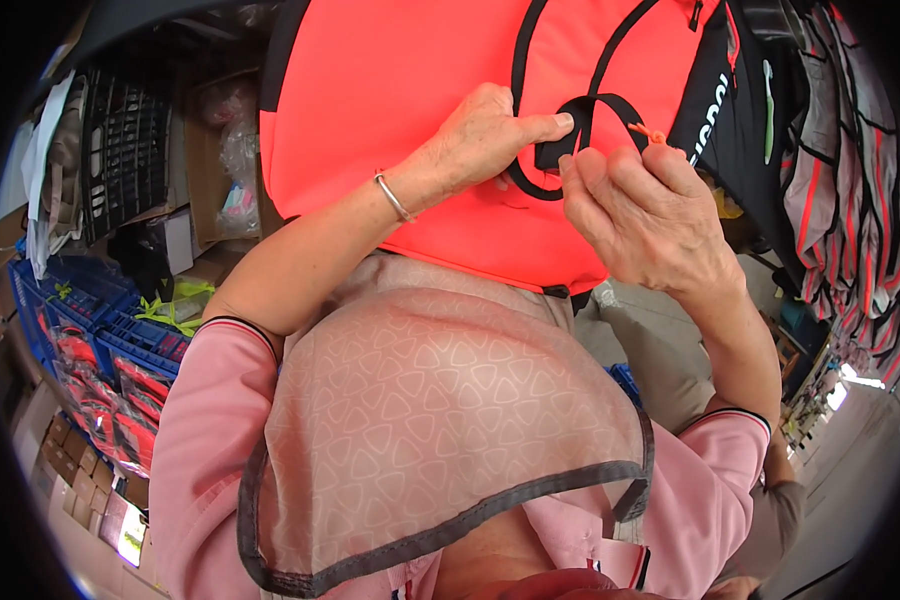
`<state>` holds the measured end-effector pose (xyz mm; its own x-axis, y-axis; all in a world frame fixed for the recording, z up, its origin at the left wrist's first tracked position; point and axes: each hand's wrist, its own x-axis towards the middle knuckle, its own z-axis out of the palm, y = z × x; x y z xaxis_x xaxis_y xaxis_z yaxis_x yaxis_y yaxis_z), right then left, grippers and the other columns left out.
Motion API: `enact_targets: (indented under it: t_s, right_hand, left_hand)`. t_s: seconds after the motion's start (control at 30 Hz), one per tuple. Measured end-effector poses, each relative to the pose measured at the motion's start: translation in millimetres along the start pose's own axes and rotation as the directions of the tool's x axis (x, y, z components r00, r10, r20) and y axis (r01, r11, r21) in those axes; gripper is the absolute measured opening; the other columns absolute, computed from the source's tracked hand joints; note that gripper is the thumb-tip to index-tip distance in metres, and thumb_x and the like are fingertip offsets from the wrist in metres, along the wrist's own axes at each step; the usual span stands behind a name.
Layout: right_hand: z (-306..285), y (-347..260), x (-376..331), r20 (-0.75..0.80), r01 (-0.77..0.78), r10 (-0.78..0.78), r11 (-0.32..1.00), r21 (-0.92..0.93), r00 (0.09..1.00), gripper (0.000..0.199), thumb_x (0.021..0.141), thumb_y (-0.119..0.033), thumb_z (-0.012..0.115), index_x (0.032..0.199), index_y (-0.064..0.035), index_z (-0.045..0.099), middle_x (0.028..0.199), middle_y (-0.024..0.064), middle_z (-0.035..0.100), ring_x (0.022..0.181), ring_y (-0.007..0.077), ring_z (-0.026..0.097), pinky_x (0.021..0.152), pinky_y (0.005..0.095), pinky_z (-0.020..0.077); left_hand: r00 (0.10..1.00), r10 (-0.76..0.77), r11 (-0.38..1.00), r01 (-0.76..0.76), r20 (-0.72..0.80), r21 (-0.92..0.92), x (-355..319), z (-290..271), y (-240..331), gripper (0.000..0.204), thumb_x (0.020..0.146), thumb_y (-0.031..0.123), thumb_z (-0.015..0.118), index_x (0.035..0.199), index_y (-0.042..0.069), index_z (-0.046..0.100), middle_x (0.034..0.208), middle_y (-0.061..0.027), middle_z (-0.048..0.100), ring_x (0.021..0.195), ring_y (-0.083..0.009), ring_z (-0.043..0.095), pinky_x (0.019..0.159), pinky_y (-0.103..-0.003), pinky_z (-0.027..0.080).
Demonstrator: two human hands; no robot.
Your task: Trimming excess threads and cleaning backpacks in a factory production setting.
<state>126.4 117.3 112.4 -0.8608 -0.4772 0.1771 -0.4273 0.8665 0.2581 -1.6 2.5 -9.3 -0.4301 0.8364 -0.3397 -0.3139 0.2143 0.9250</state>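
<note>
A person in a pink shirt [210,420] worked at a bright coral-red bag [400,110], its near edge close against the worker's front and the surface beneath it hidden from view. The left hand [490,130], a silver bangle [391,197] at its wrist, pinched a black strap [555,154] between thumb and fingers, over the bag's face toward its right edge. The right hand [655,215] was curled into a fist just beside the strap, a small orange piece [658,137] showing past its knuckles; whether the fist gripped it could not be told. A patterned cloth [460,400] with a dark border spread over the worker's chest. Off the bag's left edge stood a black crate [120,150] and a cardboard box [202,190] with clear plastic wrapping [232,125] in it. Nearer the worker, blue crates [145,335] carried a yellow-green ribbon [180,308], with plastic-wrapped red packets [120,410] close by and small cartons [70,460] stacked beyond. Off the right edge, grey pieces with red stripes [850,170] hung in a row above a pale floor [850,490], where another person [785,505] was partly visible.
</note>
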Motion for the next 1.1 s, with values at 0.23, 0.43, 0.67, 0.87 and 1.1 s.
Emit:
enact_targets:
  t_s: [0.23,0.43,0.67,0.87,1.1]
  right_hand:
    - [8.6,16.5,-16.0,0.072,-0.301,0.296,0.879,0.369,0.952,0.015,0.071,-0.013,0.072,0.082,-0.0054,0.065,0.077,0.0012,0.061,0.074,0.0175,0.054,0.064,0.0324,0.0438]
    - [4.3,3.6,-29.1,0.273,-0.651,0.717,0.318,0.689,0.641,0.033,0.07,-0.001,0.078,0.101,-0.0038,0.07,0.084,0.0053,0.066,0.077,0.016,0.061,0.067,0.0287,0.0511]
    - [26.5,-17.3,-26.8,0.096,-0.437,0.469,0.703,0.56,0.878,0.032,0.069,0.003,0.066,0.099,-0.0082,0.071,0.085,0.0015,0.062,0.069,0.0174,0.063,0.056,0.0311,0.0507]
    - [35.6,-7.7,-20.9,0.041,-0.239,0.249,0.851,0.468,0.968,0.036,0.064,-0.001,0.064,0.099,-0.0094,0.071,0.087,0.0026,0.062,0.067,0.0182,0.06,0.056,0.0316,0.047]
    - [46.7,-34.4,-14.4,0.203,-0.554,0.544,0.624,0.551,0.814,0.022,0.061,0.01,0.058,0.077,-0.0048,0.054,0.072,0.0058,0.046,0.067,0.0222,0.054,0.055,0.0335,0.0423]
  left_hand:
    - [1.0,0.007,0.999,-0.007,0.016,-0.04,3.7,1.1,-5.3,0.049,0.082,0.035,0.074,0.054,0.007,0.045,0.051,0.0016,0.047,0.042,-0.008,0.048,0.037,-0.027,0.043]
    - [0.997,-0.009,1.0,0.008,0.08,0.018,3.3,-0.9,-3.7,0.044,0.086,0.033,0.071,0.059,0.002,0.056,0.052,-0.001,0.053,0.044,-0.0116,0.057,0.038,-0.027,0.048]
    - [0.998,0.042,0.998,-0.044,0.043,0.039,6.4,1.0,-7.2,0.051,0.085,0.034,0.073,0.052,0.005,0.045,0.049,-0.0013,0.05,0.041,-0.0125,0.056,0.036,-0.028,0.047]
    - [1.0,-0.026,0.996,0.025,0.008,0.08,2.1,0.4,4.7,0.053,0.084,0.033,0.073,0.05,0.007,0.041,0.047,-0.0003,0.045,0.04,-0.0097,0.051,0.034,-0.028,0.042]
    - [0.987,0.161,0.981,-0.159,-0.005,0.109,12.0,2.3,-24.7,0.055,0.085,0.032,0.073,0.048,0.005,0.041,0.046,0.0045,0.041,0.041,-0.0069,0.035,0.037,-0.03,0.03]
